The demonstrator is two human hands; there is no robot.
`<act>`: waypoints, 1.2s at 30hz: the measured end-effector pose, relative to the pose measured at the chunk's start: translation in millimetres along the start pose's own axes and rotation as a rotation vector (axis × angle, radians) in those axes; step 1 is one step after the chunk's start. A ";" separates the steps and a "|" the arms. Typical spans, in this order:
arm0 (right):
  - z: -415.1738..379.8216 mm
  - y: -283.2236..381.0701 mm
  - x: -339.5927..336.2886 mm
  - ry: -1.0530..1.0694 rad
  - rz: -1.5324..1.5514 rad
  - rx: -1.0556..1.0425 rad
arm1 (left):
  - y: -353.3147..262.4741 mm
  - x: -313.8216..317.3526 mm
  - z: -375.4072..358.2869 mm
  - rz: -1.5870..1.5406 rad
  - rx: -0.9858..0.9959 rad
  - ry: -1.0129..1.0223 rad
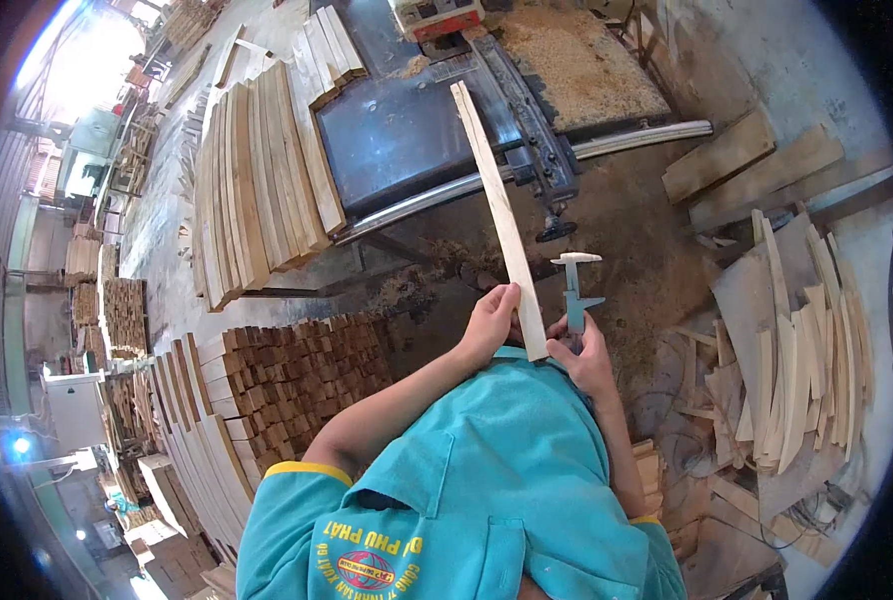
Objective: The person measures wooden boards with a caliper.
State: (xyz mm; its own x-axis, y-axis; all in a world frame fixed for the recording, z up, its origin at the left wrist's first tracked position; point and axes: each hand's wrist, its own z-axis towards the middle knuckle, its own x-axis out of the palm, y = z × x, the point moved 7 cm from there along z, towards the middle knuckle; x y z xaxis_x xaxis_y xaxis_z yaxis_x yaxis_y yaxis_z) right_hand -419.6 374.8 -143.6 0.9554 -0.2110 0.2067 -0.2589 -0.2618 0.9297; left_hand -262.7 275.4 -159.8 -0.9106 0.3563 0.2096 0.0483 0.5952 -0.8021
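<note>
A long, narrow wooden strip (499,210) slants up from my waist, its far end over the machine table. My left hand (491,322) is closed around the strip near its lower end. A caliper (574,300) with a light blue-green slide stands upright in my closed right hand (585,358), just right of the strip. The caliper's jaws are apart, with nothing between them, and do not touch the strip. Part of the caliper's lower end is hidden by my fingers.
A saw table (397,135) with a metal rail (427,205) is ahead. Wooden boards (257,180) lie at its left. Stacked wood pieces (307,375) stand by my left arm. Thin offcuts (802,370) lean at the right. Sawdust (592,70) covers the far tabletop.
</note>
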 end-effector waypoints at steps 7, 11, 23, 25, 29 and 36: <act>4.0 6.2 21.8 0.024 -0.084 0.002 | 5.1 -22.2 2.1 0.121 0.221 -0.028; 15.5 11.0 37.7 0.032 -0.042 0.041 | -3.3 -39.0 0.9 0.086 0.178 -0.090; 121.6 -21.9 51.7 -0.111 -0.144 0.040 | -33.0 -111.8 80.3 0.053 -0.070 -0.115; 145.1 -21.4 54.3 -0.130 -0.199 0.073 | -53.9 -134.5 96.1 0.084 -0.052 -0.186; 194.8 -16.7 65.2 -0.155 -0.368 0.064 | -96.9 -185.5 142.6 0.014 0.074 -0.227; 288.0 4.6 107.2 -0.212 -0.312 0.088 | -234.6 -281.7 240.4 0.127 0.384 -0.368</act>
State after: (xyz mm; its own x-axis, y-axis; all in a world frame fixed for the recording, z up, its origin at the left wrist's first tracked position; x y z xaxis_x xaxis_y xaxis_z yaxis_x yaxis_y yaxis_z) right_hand -359.3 79.7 -204.9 0.9421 -0.2955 -0.1583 0.0199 -0.4220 0.9064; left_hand -116.2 -137.7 -165.2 -0.9942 0.0914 -0.0567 0.0768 0.2331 -0.9694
